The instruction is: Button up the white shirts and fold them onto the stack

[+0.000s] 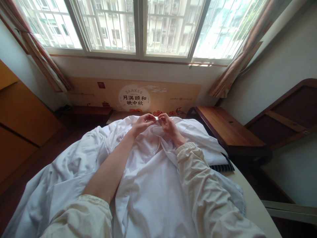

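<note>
White garment [151, 188] spread across surface [255, 198]. Left hand [145, 123] and right hand [167, 125] close together, fingertips pinching its far end. Risk: small grip could slip; loose folds at left, seemingly overhanging, might drag cloth askew.

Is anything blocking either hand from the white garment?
Nothing visible is: the left hand and right hand both pinch the white garment near its far end, close together, with no other object seen in between.

Glare thru window [140, 33], dim btm corners, edge distort.
</note>
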`<state>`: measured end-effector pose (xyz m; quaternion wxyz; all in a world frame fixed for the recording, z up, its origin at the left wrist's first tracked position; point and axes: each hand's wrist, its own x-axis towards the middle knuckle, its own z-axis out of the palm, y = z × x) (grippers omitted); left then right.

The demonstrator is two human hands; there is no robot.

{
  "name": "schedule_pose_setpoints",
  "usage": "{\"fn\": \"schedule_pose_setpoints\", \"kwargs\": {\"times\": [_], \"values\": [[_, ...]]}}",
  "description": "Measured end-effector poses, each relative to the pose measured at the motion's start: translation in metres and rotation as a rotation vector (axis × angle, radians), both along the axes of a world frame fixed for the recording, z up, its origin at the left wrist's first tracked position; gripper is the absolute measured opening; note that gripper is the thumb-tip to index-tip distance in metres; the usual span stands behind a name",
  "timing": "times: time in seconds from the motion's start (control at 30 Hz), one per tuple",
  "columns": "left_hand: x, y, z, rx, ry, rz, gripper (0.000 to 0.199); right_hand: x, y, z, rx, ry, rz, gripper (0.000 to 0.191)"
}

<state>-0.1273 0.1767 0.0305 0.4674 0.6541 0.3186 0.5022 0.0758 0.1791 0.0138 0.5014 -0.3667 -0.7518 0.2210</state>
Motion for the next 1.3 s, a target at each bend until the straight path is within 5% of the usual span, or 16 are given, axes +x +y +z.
{"fn": "schedule_pose_setpoints", "kwargs": {"times": [0.5, 0.77, 0.9, 0.97, 1.13, 1.2, 1.3], "values": [[0.002, -0.002, -0.001, -0.051, -0.032, -0.002, 0.042, 0.002, 0.003, 0.0, 0.039, -0.076, -0.075, 0.02], [0.002, 0.023, -0.015, 0.04, -0.065, 0.292, 0.039, 0.002, -0.01, 0.024, 0.266, -0.172, -0.333, 0.016], [-0.003, 0.018, -0.009, 0.17, 0.092, 0.605, 0.035, 0.001, -0.02, 0.044, 0.185, -0.239, -0.323, 0.011], [-0.004, 0.013, -0.004, 0.202, 0.144, 0.662, 0.036, 0.001, -0.025, 0.053, 0.094, -0.283, -0.3, 0.017], [-0.004, 0.008, -0.004, 0.052, 0.115, 0.355, 0.04, 0.0, -0.034, 0.056, -0.19, -0.541, -0.115, 0.041], [-0.004, 0.008, -0.01, 0.03, 0.075, 0.26, 0.026, -0.001, -0.034, 0.051, -0.248, -0.618, -0.108, 0.034], [-0.003, 0.009, -0.022, 0.111, 0.147, 0.295, 0.018, 0.0, -0.031, 0.041, -0.234, -0.635, -0.201, 0.015]]}}
